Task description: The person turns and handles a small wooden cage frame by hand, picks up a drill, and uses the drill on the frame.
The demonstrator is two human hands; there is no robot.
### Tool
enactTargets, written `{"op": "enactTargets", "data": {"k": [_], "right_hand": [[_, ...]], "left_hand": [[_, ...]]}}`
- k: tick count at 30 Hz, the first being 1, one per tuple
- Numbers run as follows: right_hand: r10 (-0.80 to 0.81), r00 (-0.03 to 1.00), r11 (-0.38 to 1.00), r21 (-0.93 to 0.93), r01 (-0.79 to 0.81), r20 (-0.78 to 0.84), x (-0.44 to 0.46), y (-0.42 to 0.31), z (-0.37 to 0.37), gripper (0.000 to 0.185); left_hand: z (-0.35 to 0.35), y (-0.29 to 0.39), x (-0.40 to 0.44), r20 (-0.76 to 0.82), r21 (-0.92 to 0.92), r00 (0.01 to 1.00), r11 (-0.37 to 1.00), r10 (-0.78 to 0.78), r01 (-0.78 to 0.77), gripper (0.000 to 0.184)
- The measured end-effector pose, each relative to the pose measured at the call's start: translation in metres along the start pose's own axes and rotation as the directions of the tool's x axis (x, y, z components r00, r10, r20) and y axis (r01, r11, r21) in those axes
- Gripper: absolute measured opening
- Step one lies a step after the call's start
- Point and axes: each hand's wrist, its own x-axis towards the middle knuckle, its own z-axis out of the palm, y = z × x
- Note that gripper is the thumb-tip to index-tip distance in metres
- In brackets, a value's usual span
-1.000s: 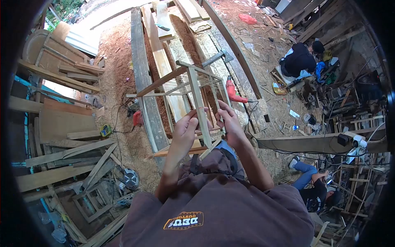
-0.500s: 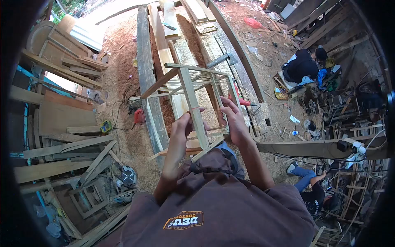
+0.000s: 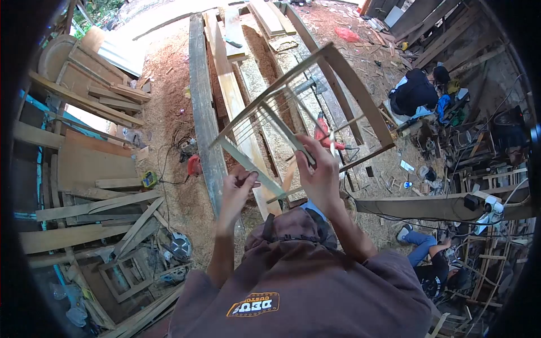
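Observation:
A wooden frame [image 3: 302, 69] made of thin bars, with several fine parallel strands stretched across part of it, is held tilted above the workbench. My right hand [image 3: 319, 172] is closed around one of its inner bars. Lower down on the left, my left hand [image 3: 236, 192] has its fingers curled against a pale slat [image 3: 256, 169] of the same frame. Behind the frame, a hammer [image 3: 309, 85] and a red power tool [image 3: 321, 132] lie on the bench, partly covered by the bars.
Long planks [image 3: 201, 84] form the workbench, with sawdust between them. A red corded tool [image 3: 194, 165] is at its left side. Stacked boards [image 3: 96, 228] and a circular saw [image 3: 177, 245] lie left. Two people, one crouching [image 3: 414, 93], are at the right, near a beam carrying cables [image 3: 417, 207].
The wooden frame has turned and tipped, its far corner swinging up to the right. My left hand has shifted slightly left and down; my right hand has stayed close to its place.

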Motion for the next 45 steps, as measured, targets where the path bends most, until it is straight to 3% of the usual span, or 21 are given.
{"op": "enactTargets", "data": {"k": [4,6,8,9,15,17,20,23,26,29,32,33,36,37,40,41,45], "right_hand": [[-0.103,0.988,0.974,-0.191,0.123,0.113,0.007,-0.017,-0.012,0.031],[-0.182,0.979,0.957,-0.211,0.199,0.096,0.009,-0.018,-0.012,0.033],[-0.286,0.956,0.929,-0.222,0.295,0.070,0.011,-0.009,-0.009,0.034],[-0.261,0.961,0.932,-0.236,0.275,0.089,0.011,-0.011,-0.012,0.020],[-0.341,0.937,0.876,-0.334,0.347,0.078,0.006,0.003,-0.009,0.027],[-0.405,0.913,0.847,-0.356,0.395,0.050,0.001,0.012,-0.005,0.036],[-0.458,0.887,0.823,-0.348,0.448,0.060,-0.002,0.017,-0.002,0.042],[-0.469,0.877,0.814,-0.332,0.476,0.107,0.000,0.019,-0.004,0.042],[-0.448,0.880,0.822,-0.315,0.475,0.158,0.007,0.019,-0.004,0.044],[-0.347,0.908,0.852,-0.325,0.410,0.237,0.010,0.011,-0.002,0.044],[-0.321,0.934,0.854,-0.379,0.356,0.156,0.007,0.014,0.009,0.040],[-0.332,0.926,0.832,-0.407,0.376,0.178,0.010,0.016,0.008,0.031],[-0.215,0.960,0.859,-0.431,0.274,0.181,0.013,0.009,0.004,0.026],[-0.142,0.967,0.852,-0.471,0.227,0.209,0.015,0.008,0.002,0.025],[-0.178,0.964,0.805,-0.533,0.259,0.200,0.013,0.026,0.010,0.027],[-0.173,0.965,0.781,-0.570,0.256,0.196,0.011,0.030,0.013,0.030],[-0.261,0.950,0.785,-0.535,0.312,0.171,0.009,0.045,0.011,0.034]], "left_hand": [[0.019,-0.017,0.016,-0.046,-0.025,0.997,0.998,-0.058,0.056,0.026],[0.024,-0.021,0.024,-0.055,0.009,0.997,0.999,-0.052,0.053,0.025],[0.031,-0.020,0.028,-0.025,-0.087,0.999,0.996,-0.035,0.032,0.023],[0.034,-0.020,0.031,-0.018,-0.102,0.999,0.994,-0.039,0.037,0.022],[0.039,-0.036,0.033,-0.033,-0.225,0.999,0.974,-0.016,0.008,0.023],[0.036,-0.042,0.033,-0.018,-0.257,1.000,0.966,0.002,-0.007,0.024],[0.033,-0.053,0.033,-0.025,-0.218,1.000,0.976,-0.011,0.005,0.025],[0.029,-0.046,0.033,0.006,-0.080,0.996,0.993,-0.090,0.091,0.024],[0.018,-0.035,0.033,-0.056,0.439,0.976,0.872,-0.212,0.215,0.024],[0.015,-0.041,0.021,-0.076,0.397,0.990,0.907,-0.119,0.140,0.026],[0.025,-0.044,0.011,-0.111,0.215,0.993,0.975,-0.030,0.054,0.026],[0.027,-0.037,0.008,-0.161,0.272,0.983,0.953,-0.089,0.131,0.030],[0.025,-0.040,0.002,-0.128,0.685,0.992,0.724,0.009,0.082,0.035],[0.026,-0.039,0.000,-0.123,0.712,0.991,0.700,0.045,0.057,0.037],[0.043,-0.032,-0.006,-0.090,0.789,0.985,0.614,0.148,-0.020,0.043],[0.048,-0.030,-0.006,-0.080,0.804,0.991,0.595,0.106,0.001,0.043],[0.049,-0.010,-0.011,-0.047,0.724,0.996,0.689,0.073,-0.016,0.029]]}}
